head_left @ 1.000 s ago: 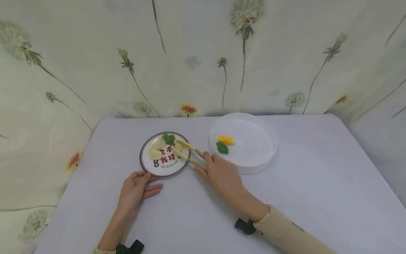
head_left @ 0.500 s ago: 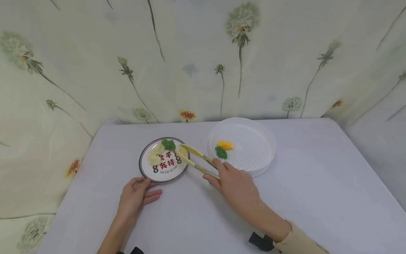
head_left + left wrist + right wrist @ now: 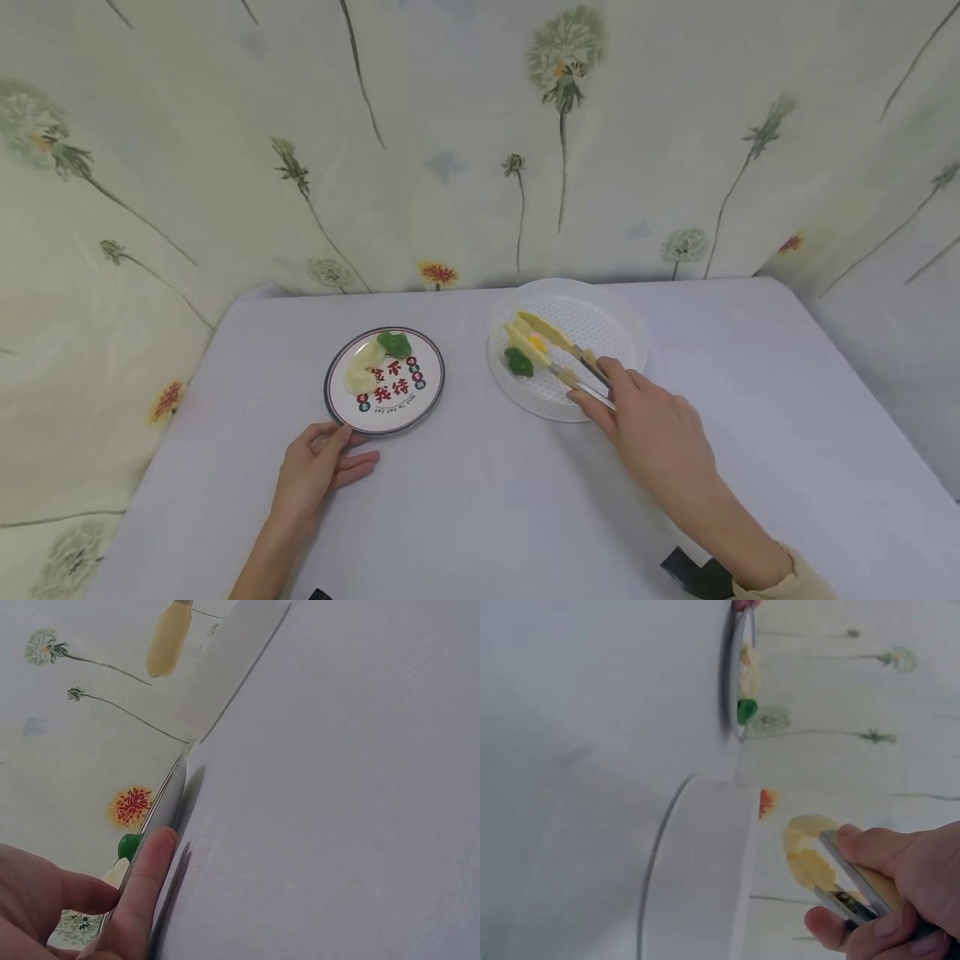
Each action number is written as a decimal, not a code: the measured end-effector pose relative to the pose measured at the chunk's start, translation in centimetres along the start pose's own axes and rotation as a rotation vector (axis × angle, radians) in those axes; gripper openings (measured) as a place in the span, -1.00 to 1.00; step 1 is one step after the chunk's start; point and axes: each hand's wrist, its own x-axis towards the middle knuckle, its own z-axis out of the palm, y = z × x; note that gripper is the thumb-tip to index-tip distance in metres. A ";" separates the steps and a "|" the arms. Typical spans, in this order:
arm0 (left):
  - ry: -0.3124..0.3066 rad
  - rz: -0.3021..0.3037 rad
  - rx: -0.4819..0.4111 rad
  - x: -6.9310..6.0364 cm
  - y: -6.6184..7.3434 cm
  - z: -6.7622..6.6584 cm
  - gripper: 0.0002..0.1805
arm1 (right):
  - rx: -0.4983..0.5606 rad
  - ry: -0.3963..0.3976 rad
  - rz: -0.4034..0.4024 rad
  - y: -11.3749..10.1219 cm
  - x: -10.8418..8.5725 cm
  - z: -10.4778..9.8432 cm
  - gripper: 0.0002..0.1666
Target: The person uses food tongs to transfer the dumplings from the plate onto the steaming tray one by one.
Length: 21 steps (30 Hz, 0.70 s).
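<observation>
My right hand [image 3: 663,433] grips a pair of tongs [image 3: 577,367] with pale yellow tips. The tips hang over the left part of a white perforated round tray [image 3: 555,410], with what looks like a pale dumpling-shaped piece [image 3: 522,325] between them. Under the tips, a yellow piece [image 3: 537,342] is partly hidden, and a green piece [image 3: 519,362] lies beside it. At the left, my left hand [image 3: 311,471] pinches the near rim of a printed plate [image 3: 397,421], thumb above and index finger [image 3: 142,885] along the outside. Pale pieces [image 3: 363,367] and a green one [image 3: 394,343] sit on it.
A white cloth covers the table [image 3: 465,517]. Right behind its far edge hangs a flower-printed curtain [image 3: 450,150]. The tray has a raised wall [image 3: 705,877] and stands to the right of the plate, with a gap between them.
My right hand has carried the tongs and a pale piece rightward, from the plate's right side to over the tray. My left hand stays at the plate's rim.
</observation>
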 end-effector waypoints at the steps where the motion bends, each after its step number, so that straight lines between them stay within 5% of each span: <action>1: 0.001 0.000 0.000 0.0 0.0 0.0 -0.46 | -0.005 0.004 0.004 0.4 -0.1 0.0 -0.37; 13: 0.010 -0.031 0.012 -0.2 -0.1 0.1 -0.45 | -0.010 -0.020 0.069 2.8 -1.0 0.6 -0.38; 21: 0.011 -0.019 0.014 0.1 -0.1 0.0 -0.46 | -0.018 -0.016 0.087 3.2 -1.0 0.7 -0.21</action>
